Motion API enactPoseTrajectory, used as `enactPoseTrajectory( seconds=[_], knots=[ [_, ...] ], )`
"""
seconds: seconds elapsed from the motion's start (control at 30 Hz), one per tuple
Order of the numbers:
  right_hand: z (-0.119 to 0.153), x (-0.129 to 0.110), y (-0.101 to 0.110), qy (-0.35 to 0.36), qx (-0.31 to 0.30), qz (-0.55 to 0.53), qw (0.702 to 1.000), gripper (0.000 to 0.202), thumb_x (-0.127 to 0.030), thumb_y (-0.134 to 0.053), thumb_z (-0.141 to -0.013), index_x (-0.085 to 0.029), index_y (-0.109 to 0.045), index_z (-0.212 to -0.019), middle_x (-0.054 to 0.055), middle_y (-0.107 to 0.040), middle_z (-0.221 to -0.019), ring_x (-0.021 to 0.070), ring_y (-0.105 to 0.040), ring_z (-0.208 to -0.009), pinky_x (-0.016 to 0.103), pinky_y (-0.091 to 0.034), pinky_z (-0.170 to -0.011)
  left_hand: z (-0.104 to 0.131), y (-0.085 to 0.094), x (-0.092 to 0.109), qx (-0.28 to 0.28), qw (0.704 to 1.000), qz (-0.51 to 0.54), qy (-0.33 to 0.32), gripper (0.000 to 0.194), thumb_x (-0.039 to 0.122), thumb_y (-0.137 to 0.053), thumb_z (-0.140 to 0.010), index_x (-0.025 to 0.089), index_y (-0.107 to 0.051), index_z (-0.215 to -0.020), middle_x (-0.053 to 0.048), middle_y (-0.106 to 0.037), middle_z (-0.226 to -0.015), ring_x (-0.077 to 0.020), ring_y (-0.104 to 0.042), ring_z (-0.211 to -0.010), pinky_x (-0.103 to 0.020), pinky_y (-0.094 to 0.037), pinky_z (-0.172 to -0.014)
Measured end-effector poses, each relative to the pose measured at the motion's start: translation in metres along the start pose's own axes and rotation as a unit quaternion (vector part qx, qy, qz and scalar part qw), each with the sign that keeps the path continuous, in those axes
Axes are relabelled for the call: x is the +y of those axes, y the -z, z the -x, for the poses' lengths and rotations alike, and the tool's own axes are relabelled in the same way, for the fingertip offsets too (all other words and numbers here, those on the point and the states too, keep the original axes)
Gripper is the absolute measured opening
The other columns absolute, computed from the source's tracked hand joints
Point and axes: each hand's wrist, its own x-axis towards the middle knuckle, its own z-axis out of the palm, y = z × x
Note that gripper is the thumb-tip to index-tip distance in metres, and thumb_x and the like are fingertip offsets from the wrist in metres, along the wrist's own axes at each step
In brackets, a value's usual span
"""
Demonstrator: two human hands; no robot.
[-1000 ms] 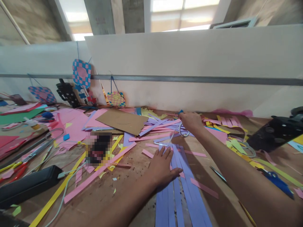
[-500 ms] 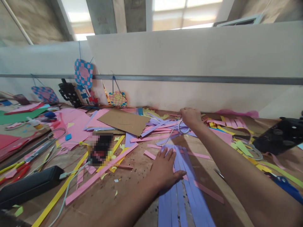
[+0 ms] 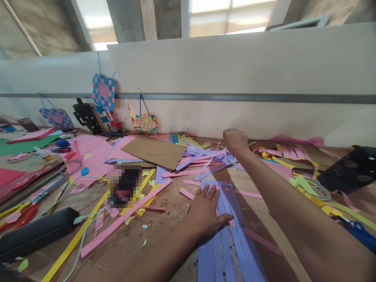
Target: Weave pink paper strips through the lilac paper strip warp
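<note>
My left hand (image 3: 205, 209) lies palm down, fingers stretched, pressing on a purple paper sheet (image 3: 225, 239) cut into long strips joined at the far end. A few pink paper strips pass beneath or beside it. Farther out, my right hand (image 3: 235, 140) is closed, raised a little over a heap of paper strips. From it hangs what looks like a narrow roll of white tape (image 3: 230, 158). A thin pale length of tape (image 3: 205, 167) curves down from near the fingers toward the far end of the purple sheet. My fingertips on the right are partly hidden.
A brown cardboard piece (image 3: 154, 152) lies beyond a pixelated phone-like object (image 3: 125, 187). Left are a black power bank (image 3: 38, 234) with a cable and scissors (image 3: 35, 197). Blue-handled scissors (image 3: 357, 231) and a black dotted tumbler (image 3: 349, 168) are right. A white partition (image 3: 235, 66) bounds the back.
The white tape went from nearly straight to slack and curved, its lower end apart from the purple sheet. My right hand rose slightly; my left hand stayed almost in place.
</note>
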Motion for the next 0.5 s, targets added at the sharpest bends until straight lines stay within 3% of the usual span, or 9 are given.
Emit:
enactPoseTrajectory(
  seconds=[0.23,0.4,0.5],
  knots=[
    [-0.012,0.021,0.004,-0.105,-0.001,-0.104,0.989,0.030,-0.039,-0.068,-0.102,-0.018,-0.068,-0.124,0.009,-0.069,-0.127,0.0250,-0.068,-0.110,0.048,-0.058,-0.095,-0.003,0.000,-0.002,-0.002,1.000,0.001,-0.001,0.086,0.069,-0.039,-0.105,0.009,-0.032,-0.166,-0.014,-0.025,-0.173,-0.0342,-0.014,-0.162,-0.052,-0.009,-0.133],
    [-0.005,0.068,0.009,-0.206,-0.002,-0.209,0.956,0.029,-0.039,-0.068,-0.102,-0.019,-0.068,-0.122,0.008,-0.070,-0.123,0.0237,-0.069,-0.107,0.046,-0.059,-0.093,-0.009,0.000,-0.006,0.017,1.000,0.016,0.000,0.080,0.065,-0.036,-0.107,0.011,-0.032,-0.167,-0.012,-0.025,-0.173,-0.0331,-0.018,-0.162,-0.050,-0.015,-0.133],
    [0.010,0.097,0.009,-0.212,0.005,-0.291,0.933,0.031,-0.040,-0.067,-0.103,-0.019,-0.067,-0.126,0.009,-0.068,-0.127,0.0236,-0.069,-0.106,0.045,-0.060,-0.091,-0.011,0.002,-0.007,0.026,1.000,0.006,0.007,0.073,0.059,-0.033,-0.109,0.012,-0.036,-0.165,-0.012,-0.029,-0.172,-0.0312,-0.021,-0.161,-0.047,-0.020,-0.132]
  ],
)
